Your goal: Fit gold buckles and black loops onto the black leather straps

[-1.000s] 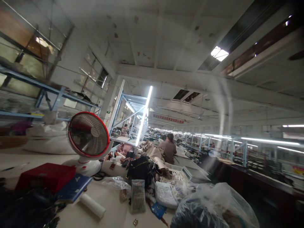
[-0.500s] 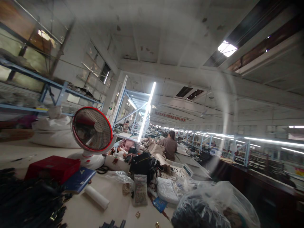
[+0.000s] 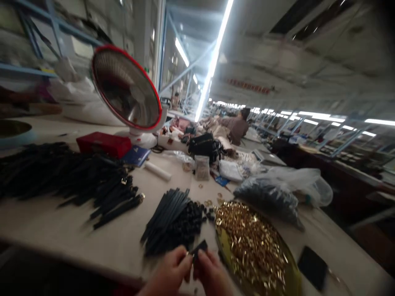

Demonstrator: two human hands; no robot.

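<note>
Close together at the bottom centre are my left hand (image 3: 173,267) and my right hand (image 3: 212,273), both with fingers closed. A short black strap (image 3: 200,246) is pinched between them, its end sticking up from my right fingers. A tiny gold glint shows at my left fingertips; blur hides what it is. Just beyond lies a pile of black strips (image 3: 168,213) with small black loops (image 3: 189,220) beside it. To the right of my hands, a yellowish round tray (image 3: 225,242) carries a heap of gold metal buckles (image 3: 256,238).
A large heap of black straps (image 3: 77,176) covers the table's left. Behind it stand a red box (image 3: 103,144) and a red-rimmed fan heater (image 3: 126,88). Right of the tray lies a dark flat object (image 3: 313,267); a plastic bag (image 3: 271,191) sits behind. A person (image 3: 239,127) works further back.
My view has tilted down, bringing both hands, the black strips and the gold-filled tray into sight. The person at the back now leans more to the left.
</note>
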